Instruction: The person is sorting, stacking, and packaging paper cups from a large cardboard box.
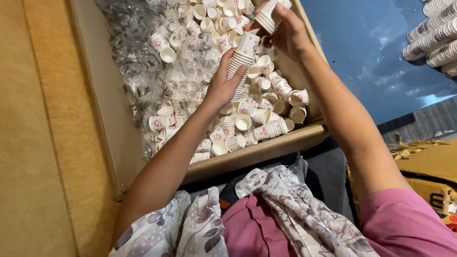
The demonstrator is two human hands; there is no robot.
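Both bare forearms reach forward and away from the body, the left one lower and nearer. The left hand point(223, 85) is curled, fingers wrapped in a grip with the thumb side up. The right hand point(285, 31) is raised farther off, wrist bent, fingertips pinched together.

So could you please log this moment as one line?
left hand: holds cup stack | right hand: holds short cup stack | carton: loose cups

In front of me a cardboard box point(266, 150) holds loose paper cups point(238, 121) lying on a plastic liner point(138, 57). My left hand point(221, 85) holds a stack of cups point(242, 59) above the heap; my right hand point(285, 31) holds another stack point(267, 14) beyond it. Rows of stacked cups point(435, 33) lie far right, outside the box.
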